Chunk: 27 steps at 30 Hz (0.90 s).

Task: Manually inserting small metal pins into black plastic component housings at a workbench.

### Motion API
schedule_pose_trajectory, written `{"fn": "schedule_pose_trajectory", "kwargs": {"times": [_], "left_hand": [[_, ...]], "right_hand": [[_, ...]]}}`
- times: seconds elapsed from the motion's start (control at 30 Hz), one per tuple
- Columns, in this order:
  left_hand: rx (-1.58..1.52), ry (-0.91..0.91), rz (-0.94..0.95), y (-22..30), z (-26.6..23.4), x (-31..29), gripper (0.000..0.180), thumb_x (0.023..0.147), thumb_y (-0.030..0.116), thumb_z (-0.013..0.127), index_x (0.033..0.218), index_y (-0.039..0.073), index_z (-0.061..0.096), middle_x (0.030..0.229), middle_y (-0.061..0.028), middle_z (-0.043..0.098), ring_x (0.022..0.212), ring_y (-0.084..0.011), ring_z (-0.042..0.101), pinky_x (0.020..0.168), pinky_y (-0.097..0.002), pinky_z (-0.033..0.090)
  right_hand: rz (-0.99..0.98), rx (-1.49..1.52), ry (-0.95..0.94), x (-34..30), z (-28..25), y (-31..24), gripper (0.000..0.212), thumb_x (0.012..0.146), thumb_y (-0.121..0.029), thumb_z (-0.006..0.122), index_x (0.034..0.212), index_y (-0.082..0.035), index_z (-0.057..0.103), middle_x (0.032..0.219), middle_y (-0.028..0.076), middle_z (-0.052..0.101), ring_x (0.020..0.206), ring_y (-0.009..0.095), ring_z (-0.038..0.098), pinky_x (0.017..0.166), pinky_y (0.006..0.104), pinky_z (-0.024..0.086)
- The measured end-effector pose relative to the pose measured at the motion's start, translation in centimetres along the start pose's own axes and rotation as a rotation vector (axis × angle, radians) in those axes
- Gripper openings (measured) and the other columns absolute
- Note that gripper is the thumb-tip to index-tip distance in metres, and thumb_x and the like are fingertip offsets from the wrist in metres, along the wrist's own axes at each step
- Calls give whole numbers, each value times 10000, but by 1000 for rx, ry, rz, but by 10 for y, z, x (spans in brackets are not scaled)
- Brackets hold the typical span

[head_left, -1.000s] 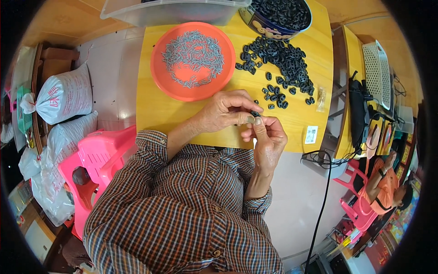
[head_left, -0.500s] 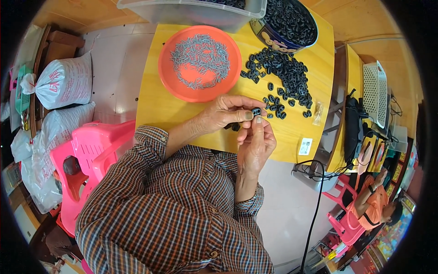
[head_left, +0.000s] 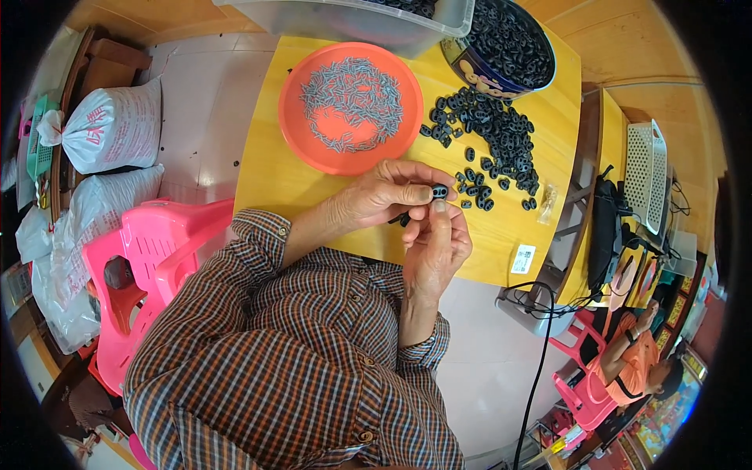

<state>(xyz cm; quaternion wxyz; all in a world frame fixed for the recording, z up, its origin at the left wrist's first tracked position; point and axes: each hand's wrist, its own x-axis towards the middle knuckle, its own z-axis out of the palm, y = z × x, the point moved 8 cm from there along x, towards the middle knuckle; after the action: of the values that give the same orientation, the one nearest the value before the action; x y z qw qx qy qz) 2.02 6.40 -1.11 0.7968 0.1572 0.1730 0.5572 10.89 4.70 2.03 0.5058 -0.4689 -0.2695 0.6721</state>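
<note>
A black two-holed piece [head_left: 440, 191] is clamped in the left hand [head_left: 384, 196] above the bench [head_left: 489, 244]; whether the right hand [head_left: 435, 249], thumb close below, also grips, I cannot tell. The hands partly hide dark pieces [head_left: 403, 220] at eight o'clock. An orange plate [head_left: 337, 163] lies toward ten; at eleven, a clear bin [head_left: 345, 30] is cut off.

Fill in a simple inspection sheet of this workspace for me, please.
Surface: yellow table, partly covered.
Job's things: black two-holed piece in hand; loose black pieces in a pile; grey pins in an orange tray.
Clutter: white card and small clear packet, toward the table's right side.
Hands: left hand pinches the piece; right hand close by, its grip unclear.
Cables: black cable runs down, right of the person.
Surroundings: pink chair and white sacks, left; another person, right.
</note>
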Motion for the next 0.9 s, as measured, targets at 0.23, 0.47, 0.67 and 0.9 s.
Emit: {"fn": "schedule_pose_trajectory", "kwargs": {"times": [0.23,0.47,0.67,0.9], "left_hand": [[-208,16,-87,-9,-7,-2,301,878,93,595,1165,6,579,1073,-183,618,480,-74,499,337,-200,378],[-177,33,-63,-7,-8,-2,293,883,99,589,1167,28,588,1075,-209,615,459,-61,456,340,-187,345],[-151,94,-92,-12,-15,-4,312,888,89,579,1191,18,564,1094,-195,614,915,-226,637,503,-190,491],[-182,55,-72,-10,-12,-2,316,887,93,583,1191,10,556,1078,-178,622,1092,-286,569,690,-242,538]], "right_hand": [[-57,29,-10,1,5,6,170,928,-147,507,853,3,532,742,117,638,560,143,596,493,235,477],[-93,29,-10,-1,4,6,158,926,-133,504,872,14,530,773,139,649,565,170,618,508,269,522],[-110,26,17,-3,4,5,143,922,-108,492,882,23,532,777,153,651,575,186,630,512,284,535],[-72,62,-13,-1,3,7,134,921,-95,486,887,25,536,785,154,652,575,191,629,518,280,531]]}}
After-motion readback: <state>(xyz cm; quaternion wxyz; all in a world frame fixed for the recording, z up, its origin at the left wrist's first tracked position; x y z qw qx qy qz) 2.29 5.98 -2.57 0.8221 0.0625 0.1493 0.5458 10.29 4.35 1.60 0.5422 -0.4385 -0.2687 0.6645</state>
